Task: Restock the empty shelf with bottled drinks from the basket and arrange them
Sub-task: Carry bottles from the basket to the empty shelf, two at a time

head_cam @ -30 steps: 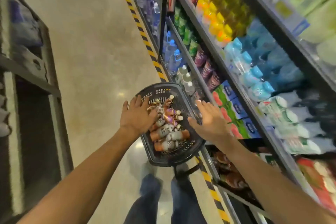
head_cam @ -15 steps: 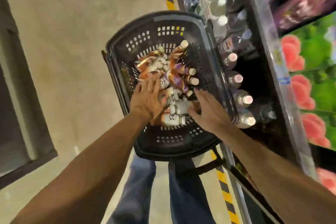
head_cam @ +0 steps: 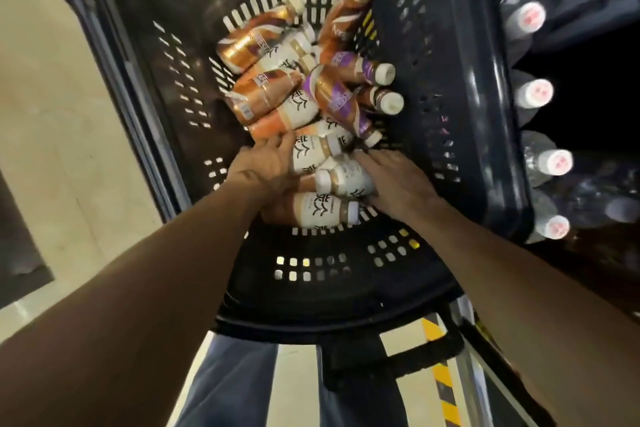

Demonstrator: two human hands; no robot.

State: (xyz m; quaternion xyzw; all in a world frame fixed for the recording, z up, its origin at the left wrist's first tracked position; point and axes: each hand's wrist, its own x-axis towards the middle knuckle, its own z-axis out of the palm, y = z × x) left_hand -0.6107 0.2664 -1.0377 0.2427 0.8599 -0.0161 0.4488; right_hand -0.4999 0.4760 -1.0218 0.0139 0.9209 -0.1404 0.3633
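A black plastic basket [head_cam: 485,107] fills the view, holding several bottled drinks [head_cam: 277,94] with orange, purple and white labels and white caps, lying in a heap. My left hand [head_cam: 263,168] reaches in from the left and curls around a white-labelled bottle [head_cam: 309,152]. On the near right side of the heap, my right hand [head_cam: 398,184] closes over another white-labelled bottle [head_cam: 346,180]. A third white-labelled bottle [head_cam: 322,213] lies just below both hands. The dark shelf opening [head_cam: 588,97] is at the right.
Clear bottles with white and pink caps [head_cam: 554,161] stand in a row on the shelf right beside the basket. Beige floor [head_cam: 52,114] lies to the left. Yellow-black tape [head_cam: 443,374] runs along the shelf base. My legs [head_cam: 242,385] are below the basket.
The view has dropped much closer to the basket. Both hands went from hovering over the bottles to reaching down into the heap and closing around white-labelled bottles.
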